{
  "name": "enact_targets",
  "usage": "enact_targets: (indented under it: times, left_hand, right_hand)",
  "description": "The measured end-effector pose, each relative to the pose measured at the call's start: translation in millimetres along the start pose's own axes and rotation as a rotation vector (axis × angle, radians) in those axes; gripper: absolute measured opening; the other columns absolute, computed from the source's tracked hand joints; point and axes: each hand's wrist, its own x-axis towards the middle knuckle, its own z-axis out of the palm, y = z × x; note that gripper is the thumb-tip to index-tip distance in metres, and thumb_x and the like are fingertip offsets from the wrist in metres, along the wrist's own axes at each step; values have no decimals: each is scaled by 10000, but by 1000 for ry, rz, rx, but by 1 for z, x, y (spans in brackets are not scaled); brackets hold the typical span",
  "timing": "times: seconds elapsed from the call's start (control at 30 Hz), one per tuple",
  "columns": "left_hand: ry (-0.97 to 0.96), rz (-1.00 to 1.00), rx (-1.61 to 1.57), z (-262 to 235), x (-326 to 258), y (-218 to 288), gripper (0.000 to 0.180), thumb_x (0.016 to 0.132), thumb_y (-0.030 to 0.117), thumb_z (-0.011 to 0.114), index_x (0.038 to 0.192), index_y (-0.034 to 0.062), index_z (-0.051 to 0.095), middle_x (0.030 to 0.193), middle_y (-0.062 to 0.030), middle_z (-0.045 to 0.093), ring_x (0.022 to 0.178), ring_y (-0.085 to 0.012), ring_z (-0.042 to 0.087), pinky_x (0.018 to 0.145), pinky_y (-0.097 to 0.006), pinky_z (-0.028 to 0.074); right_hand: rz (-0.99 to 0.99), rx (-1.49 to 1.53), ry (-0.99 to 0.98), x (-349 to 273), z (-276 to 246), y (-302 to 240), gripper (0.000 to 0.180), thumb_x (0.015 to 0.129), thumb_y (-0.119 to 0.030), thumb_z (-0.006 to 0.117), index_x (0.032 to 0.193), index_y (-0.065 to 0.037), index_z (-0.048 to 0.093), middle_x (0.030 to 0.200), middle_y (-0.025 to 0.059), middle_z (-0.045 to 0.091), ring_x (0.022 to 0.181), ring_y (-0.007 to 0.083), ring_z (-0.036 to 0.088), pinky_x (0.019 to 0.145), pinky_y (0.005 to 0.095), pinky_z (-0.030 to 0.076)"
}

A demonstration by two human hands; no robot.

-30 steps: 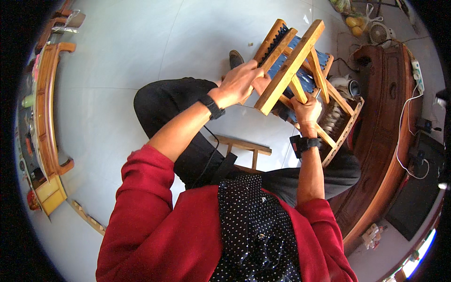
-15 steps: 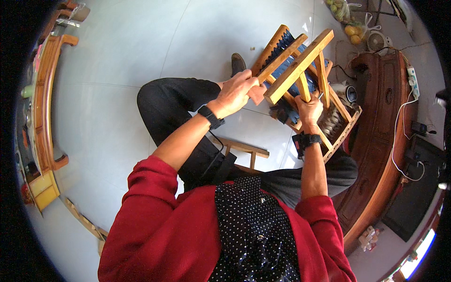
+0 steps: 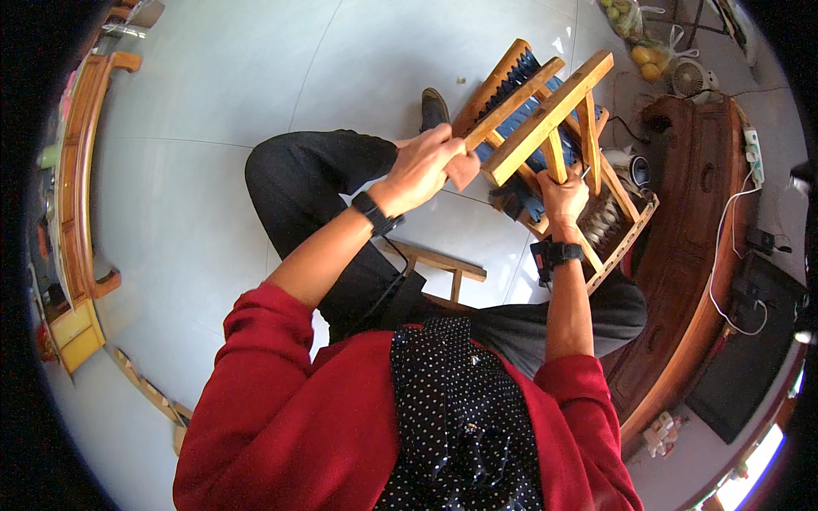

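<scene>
A folding wooden frame (image 3: 550,117), with slats and blue material strung beneath them, stands tilted ahead of me to the right. My left hand (image 3: 419,173) is closed around a small reddish-brown flat piece (image 3: 463,170), which looks like sandpaper, at the near end of one wooden bar. Fingers of my right hand (image 3: 563,200) wrap around a slanting rung (image 3: 555,157) of the same frame. A thin metal bit shows beside that hand; its kind is unclear. Grey-brown coils or bristles (image 3: 603,223) lie within the lower part of the frame.
A low wooden stool (image 3: 443,260) is between my legs. To the right stands a carved dark wooden cabinet (image 3: 682,255), with a small fan (image 3: 688,78), a white power strip (image 3: 751,146) and cables nearby. Bagged fruit (image 3: 649,61) lies at the far right. Wooden furniture (image 3: 77,170) lines the left.
My left hand has shifted slightly left with the reddish-brown piece. The frame's upper end sits a little farther right. My right hand keeps its hold on the rung.
</scene>
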Motion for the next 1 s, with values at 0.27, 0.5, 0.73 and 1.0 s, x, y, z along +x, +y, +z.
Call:
enact_targets:
  times: [0.27, 0.5, 0.73, 1.0]
  left_hand:
    - [-72, -82, 15, 10, 30, -5, 252, 726, -2, 702, 915, 45, 542, 937, -140, 518, 911, -376, 570, 756, -470, 474]
    - [-82, -101, 45, 2, 6, 0, 217, 794, 48, 738, 955, 88, 598, 886, -103, 501, 745, -319, 570, 621, -456, 460]
    - [67, 15, 35, 15, 30, -1, 195, 784, -75, 616, 917, 52, 548, 891, -106, 501, 811, -341, 551, 667, -456, 456]
    - [-3, 5, 62, 6, 11, 5, 368, 687, -71, 712, 985, 82, 560, 910, -89, 486, 859, -325, 566, 689, -450, 492]
  right_hand:
    - [6, 92, 14, 0, 2, 3, 312, 733, -303, 768, 956, -84, 756, 761, 188, 702, 736, 333, 721, 709, 399, 568]
    - [0, 61, 8, -2, -1, -1, 267, 745, -296, 753, 898, -76, 746, 710, 185, 690, 701, 334, 714, 668, 399, 562]
    - [-16, 57, 20, -3, -1, -1, 271, 750, -303, 753, 902, -78, 751, 733, 188, 694, 722, 329, 721, 679, 391, 566]
    - [-45, 56, 14, -4, -4, -4, 281, 755, -306, 752, 916, -75, 754, 733, 175, 701, 713, 312, 724, 664, 384, 567]
